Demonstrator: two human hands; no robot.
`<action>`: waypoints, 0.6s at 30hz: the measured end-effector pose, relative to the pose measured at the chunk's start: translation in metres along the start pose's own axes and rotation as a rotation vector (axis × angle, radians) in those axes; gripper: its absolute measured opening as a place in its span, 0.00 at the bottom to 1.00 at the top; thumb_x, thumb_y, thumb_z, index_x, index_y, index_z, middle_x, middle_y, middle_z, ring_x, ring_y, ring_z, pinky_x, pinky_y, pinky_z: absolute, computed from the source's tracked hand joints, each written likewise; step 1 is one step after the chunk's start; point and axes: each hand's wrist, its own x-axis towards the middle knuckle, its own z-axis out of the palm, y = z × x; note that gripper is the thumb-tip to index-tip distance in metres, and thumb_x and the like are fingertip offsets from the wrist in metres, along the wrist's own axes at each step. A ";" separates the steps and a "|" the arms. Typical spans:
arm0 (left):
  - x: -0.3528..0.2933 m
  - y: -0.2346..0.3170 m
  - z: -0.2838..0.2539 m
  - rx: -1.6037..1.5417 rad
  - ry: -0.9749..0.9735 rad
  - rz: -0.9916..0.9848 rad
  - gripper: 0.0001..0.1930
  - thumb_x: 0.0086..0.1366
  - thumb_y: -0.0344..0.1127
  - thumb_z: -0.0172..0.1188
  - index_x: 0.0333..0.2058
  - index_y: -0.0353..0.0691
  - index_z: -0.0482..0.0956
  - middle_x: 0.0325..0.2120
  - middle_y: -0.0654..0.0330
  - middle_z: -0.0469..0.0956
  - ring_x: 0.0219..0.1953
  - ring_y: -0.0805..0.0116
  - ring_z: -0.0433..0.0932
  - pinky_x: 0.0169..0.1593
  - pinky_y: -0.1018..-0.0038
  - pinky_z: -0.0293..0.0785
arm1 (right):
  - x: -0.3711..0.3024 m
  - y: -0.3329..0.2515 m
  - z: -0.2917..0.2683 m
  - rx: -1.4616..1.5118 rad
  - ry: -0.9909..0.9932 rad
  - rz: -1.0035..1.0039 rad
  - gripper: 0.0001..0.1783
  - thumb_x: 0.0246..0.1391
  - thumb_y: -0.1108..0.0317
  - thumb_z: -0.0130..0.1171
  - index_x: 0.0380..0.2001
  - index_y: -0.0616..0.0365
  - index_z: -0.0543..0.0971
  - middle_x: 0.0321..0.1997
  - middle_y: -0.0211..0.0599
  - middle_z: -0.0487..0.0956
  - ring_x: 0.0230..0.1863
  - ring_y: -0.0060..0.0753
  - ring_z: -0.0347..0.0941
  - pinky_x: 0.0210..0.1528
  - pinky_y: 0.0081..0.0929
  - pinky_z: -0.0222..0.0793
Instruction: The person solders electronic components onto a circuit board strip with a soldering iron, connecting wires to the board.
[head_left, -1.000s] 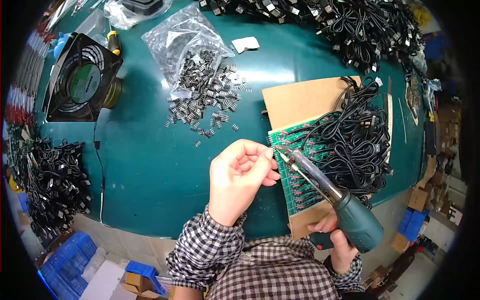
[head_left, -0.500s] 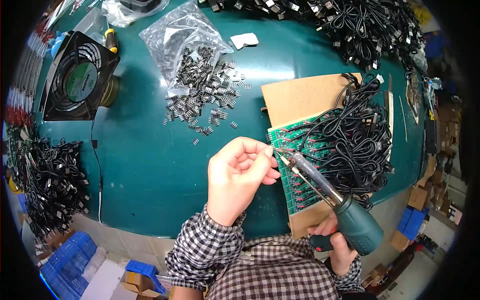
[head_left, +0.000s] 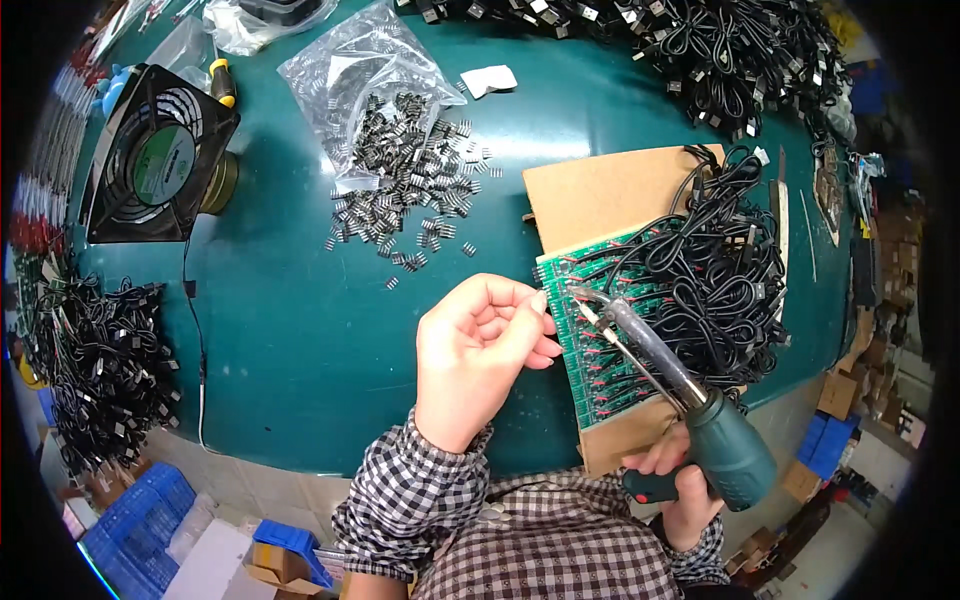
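Observation:
My left hand (head_left: 470, 350) is at the left edge of a green circuit board panel (head_left: 566, 345), thumb and forefinger pinched together. Whatever sits between those fingertips is too small to make out. My right hand (head_left: 688, 497) grips the handle of a dark green soldering gun (head_left: 733, 455). Its metal barrel slants up and left over the panel, with the tip a little right of my left fingertips. Black USB cables (head_left: 700, 300) run from the panel to the right in coiled bundles. Under the panel lies a brown cardboard sheet (head_left: 620, 190).
Small pin connectors (head_left: 410, 190) spill from a clear plastic bag (head_left: 335, 75). A black fan (head_left: 160, 160) stands at left near a yellow-black screwdriver (head_left: 221, 82). More cables pile up at the far right (head_left: 720, 50) and on the left (head_left: 110, 370). Blue crates (head_left: 150, 525) are below the table.
The soldering gun has shifted slightly right, its tip moving away from my left fingertips and over the panel. My right hand has moved with it. The left hand stays in place.

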 end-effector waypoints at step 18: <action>0.017 0.028 -0.040 1.301 0.366 0.821 0.06 0.48 0.25 0.55 0.27 0.35 0.69 0.25 0.52 0.68 0.30 0.56 0.69 0.34 0.67 0.68 | 0.021 -0.002 0.009 0.252 -0.042 -0.219 0.26 0.55 0.54 0.47 0.47 0.65 0.61 0.22 0.29 0.64 0.26 0.23 0.65 0.26 0.27 0.74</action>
